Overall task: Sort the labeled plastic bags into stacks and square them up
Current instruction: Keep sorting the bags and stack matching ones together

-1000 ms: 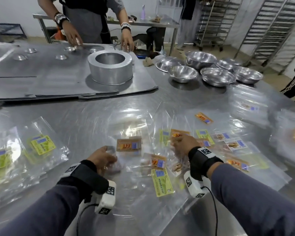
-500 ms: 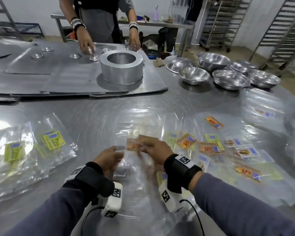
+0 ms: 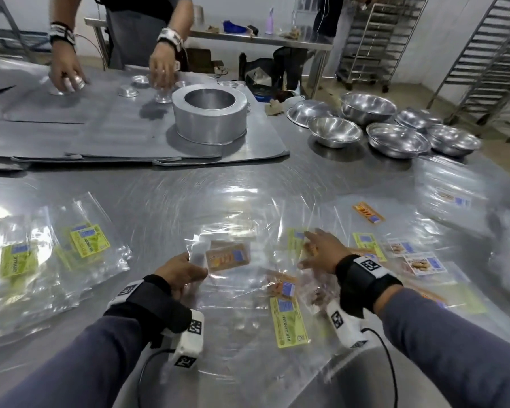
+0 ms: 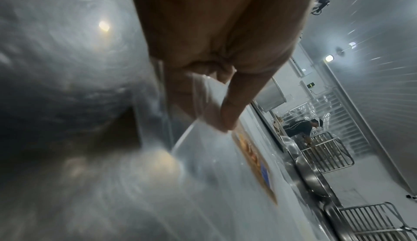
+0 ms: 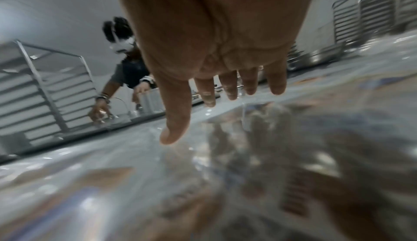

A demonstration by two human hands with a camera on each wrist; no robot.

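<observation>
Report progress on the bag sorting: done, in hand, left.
Done: a green-label stack lies gathered at the left of the table, though fanned, not squared. In hand: the left hand pinches an orange-label bag by its edge; the right hand reaches, fingers spread, over the mixed bags. Left: those scattered orange, green and white-label bags, unsorted.

white walls [image 3: 442,22], steel racks [image 3: 483,63], steel table [image 3: 165,195].

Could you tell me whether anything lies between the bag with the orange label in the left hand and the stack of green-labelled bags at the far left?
Nothing visible does. The left hand pinches the orange-labelled bag, and only bare steel table lies between it and the green-labelled stack.
</observation>
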